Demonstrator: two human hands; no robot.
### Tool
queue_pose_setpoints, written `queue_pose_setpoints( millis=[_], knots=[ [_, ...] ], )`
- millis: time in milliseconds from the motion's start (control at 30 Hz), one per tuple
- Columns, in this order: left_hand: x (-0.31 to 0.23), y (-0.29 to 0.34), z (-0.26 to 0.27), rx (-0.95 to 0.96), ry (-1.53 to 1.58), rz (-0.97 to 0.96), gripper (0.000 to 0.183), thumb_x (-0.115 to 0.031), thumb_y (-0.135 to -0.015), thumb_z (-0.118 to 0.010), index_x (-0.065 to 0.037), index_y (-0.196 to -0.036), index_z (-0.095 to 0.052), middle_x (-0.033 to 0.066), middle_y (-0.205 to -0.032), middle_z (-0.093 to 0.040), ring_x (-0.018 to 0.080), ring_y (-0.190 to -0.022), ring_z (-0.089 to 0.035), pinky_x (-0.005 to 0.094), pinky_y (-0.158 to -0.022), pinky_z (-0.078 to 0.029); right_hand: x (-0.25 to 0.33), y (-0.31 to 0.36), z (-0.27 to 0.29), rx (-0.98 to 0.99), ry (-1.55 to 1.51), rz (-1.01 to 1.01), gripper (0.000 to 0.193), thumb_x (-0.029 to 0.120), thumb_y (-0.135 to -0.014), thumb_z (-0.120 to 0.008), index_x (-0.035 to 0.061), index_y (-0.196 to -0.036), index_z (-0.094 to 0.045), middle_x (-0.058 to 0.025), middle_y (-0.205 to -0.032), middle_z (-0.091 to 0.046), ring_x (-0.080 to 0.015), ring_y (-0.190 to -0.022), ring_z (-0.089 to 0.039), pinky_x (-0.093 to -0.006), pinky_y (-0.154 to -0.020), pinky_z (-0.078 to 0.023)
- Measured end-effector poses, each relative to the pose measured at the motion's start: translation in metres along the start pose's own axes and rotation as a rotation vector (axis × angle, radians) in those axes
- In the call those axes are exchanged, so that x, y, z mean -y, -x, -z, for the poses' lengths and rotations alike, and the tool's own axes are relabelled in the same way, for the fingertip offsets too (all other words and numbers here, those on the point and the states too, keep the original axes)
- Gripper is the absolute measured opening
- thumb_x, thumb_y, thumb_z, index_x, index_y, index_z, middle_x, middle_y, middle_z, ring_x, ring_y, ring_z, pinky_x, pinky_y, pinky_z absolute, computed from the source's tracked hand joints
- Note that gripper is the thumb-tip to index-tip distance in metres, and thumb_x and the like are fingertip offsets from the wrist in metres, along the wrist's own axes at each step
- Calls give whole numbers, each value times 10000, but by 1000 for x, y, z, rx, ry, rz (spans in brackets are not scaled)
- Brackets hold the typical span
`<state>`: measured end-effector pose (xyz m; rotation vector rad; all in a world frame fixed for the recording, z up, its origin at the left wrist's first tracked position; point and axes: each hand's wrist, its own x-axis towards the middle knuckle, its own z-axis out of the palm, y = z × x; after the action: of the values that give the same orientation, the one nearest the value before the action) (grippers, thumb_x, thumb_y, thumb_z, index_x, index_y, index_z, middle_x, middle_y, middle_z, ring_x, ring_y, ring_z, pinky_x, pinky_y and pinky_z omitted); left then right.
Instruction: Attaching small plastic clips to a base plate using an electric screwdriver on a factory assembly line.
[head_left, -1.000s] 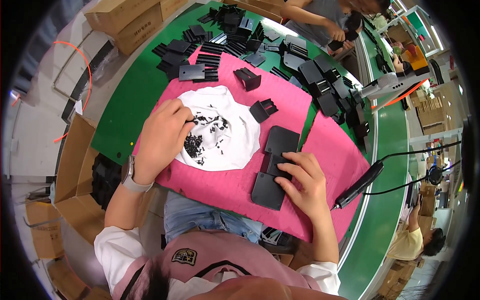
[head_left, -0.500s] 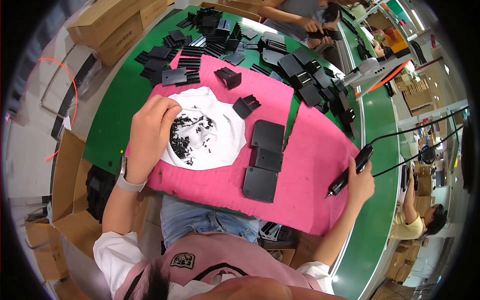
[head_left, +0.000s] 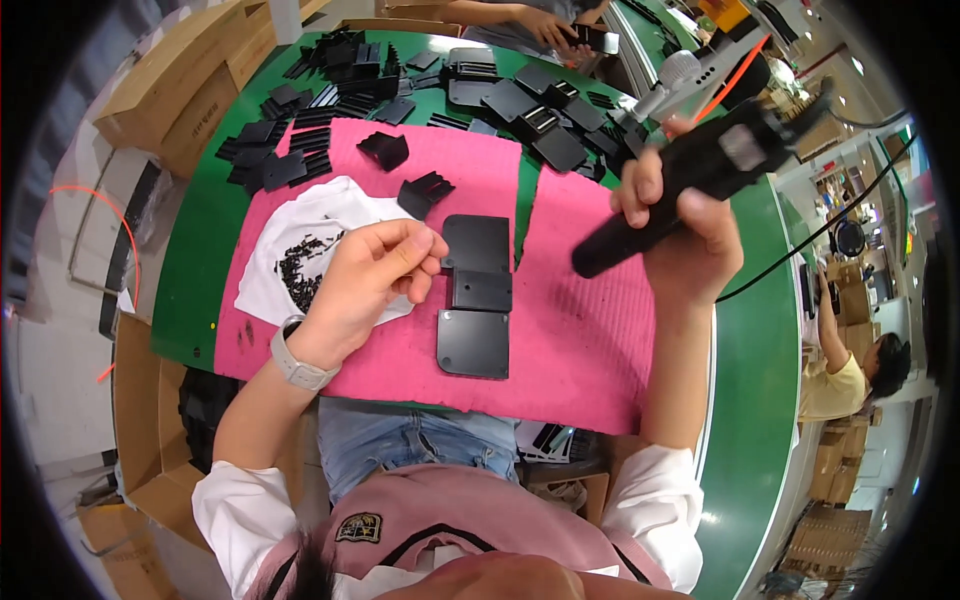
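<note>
Electric screwdriver (head_left: 685, 185) gripped in right hand (head_left: 692, 245) above pink sheet (head_left: 570, 370); left hand (head_left: 372, 275) fingertips pinched together beside black plates (head_left: 473, 343), contents unclear.

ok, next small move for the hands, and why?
Probably ease the left hand right, over the middle black plastic plate. The hand is pinched at the plates' left side, though I can't tell if it holds a screw; small black screws lie on the white cloth, and the right hand holds an electric screwdriver raised.

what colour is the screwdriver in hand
The screwdriver is mostly black, seen best in the head view.
</note>
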<state>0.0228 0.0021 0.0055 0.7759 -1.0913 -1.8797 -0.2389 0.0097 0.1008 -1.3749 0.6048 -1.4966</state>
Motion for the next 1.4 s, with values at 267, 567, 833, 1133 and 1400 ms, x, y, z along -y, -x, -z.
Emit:
queue_pose_setpoints(
  millis=[267, 567, 833, 1133, 1400],
  knots=[
    [4, -4, -19, 81, 104, -36, 189, -151, -907, -607, 25, -978, -613, 52, -816, -613, 88, -635, -571, 215, -587, -470, -1, -7, -40, 261, -303, 220, 513, 504, -868, -545, 89, -1158, -466, 11, -654, -470, -118, -511, -460, -318, -661, -430],
    [7, -4, -16, 59, 30, -59, 153, -83, -866, -646, 38, -958, -631, 82, -830, -632, 114, -650, -602, 232, -600, -495, -15, 0, -46, 170, -326, 197, 447, 410, -822, -603, 96, -1088, -428, -41, -600, -462, -152, -465, -438, -328, -549, -409],
    [1, 6, -17, 117, 32, -16, 364, -33, -824, -664, 38, -1149, -517, 62, -785, -612, 109, -628, -596, 230, -599, -496, -25, -1, -46, 140, -379, 192, 430, 425, -838, -563, 93, -1081, -437, -37, -599, -465, -144, -455, -437, -328, -555, -414],
    [18, 12, -6, -50, -302, -21, 403, -6, -865, -577, 37, -1228, -407, 40, -711, -549, 83, -585, -551, 216, -550, -452, -36, 0, -51, 280, -84, -21, 410, 345, -833, -574, 49, -1072, -423, -24, -596, -468, -119, -441, -433, -288, -518, -395],
    [24, 1, -14, 5, -284, 61, 490, -9, -825, -635, 37, -1243, -384, 39, -720, -552, 85, -600, -558, 234, -535, -478, -36, 1, -50, 325, -15, -31, 420, 307, -811, -632, 49, -1068, -423, -31, -588, -479, -119, -440, -431, -274, -487, -377]
  ],
)
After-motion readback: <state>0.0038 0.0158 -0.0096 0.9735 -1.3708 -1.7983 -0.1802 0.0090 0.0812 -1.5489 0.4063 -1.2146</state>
